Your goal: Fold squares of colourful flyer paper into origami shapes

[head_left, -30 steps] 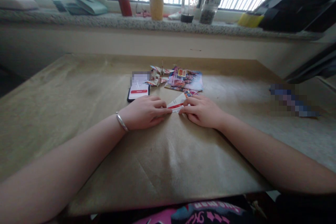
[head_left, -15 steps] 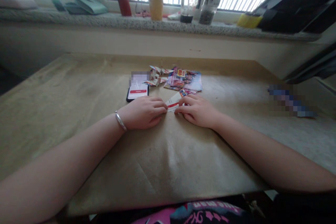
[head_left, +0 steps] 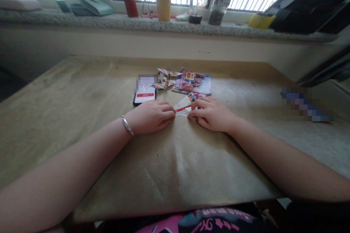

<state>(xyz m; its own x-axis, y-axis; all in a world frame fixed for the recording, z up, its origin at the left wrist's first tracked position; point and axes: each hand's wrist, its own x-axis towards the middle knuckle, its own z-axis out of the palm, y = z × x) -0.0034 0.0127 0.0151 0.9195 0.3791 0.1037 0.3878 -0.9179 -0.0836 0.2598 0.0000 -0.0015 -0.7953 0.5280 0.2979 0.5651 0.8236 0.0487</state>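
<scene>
A folded piece of printed paper (head_left: 181, 107), white with red and blue-orange patches, lies on the table between my two hands. My left hand (head_left: 150, 117) has its fingers closed at the paper's left corner, and a silver bangle circles the wrist. My right hand (head_left: 212, 115) is bent over the right part, its fingertips pressed on the paper near the front edge. The right end of the paper is partly hidden under those fingers. Just beyond my left hand lies a phone (head_left: 144, 98) with a lit screen.
Several folded paper shapes (head_left: 164, 84) sit behind the phone, next to a stack of colourful printed sheets (head_left: 201, 83). A blurred blue object (head_left: 306, 105) lies at the table's right. Bottles and jars, among them a red bottle (head_left: 131, 5), line the granite windowsill (head_left: 95, 19).
My right hand has slid a little to the right along the paper, uncovering more of its printed face. My left hand stays at the left corner. The whole view has shifted slightly.
</scene>
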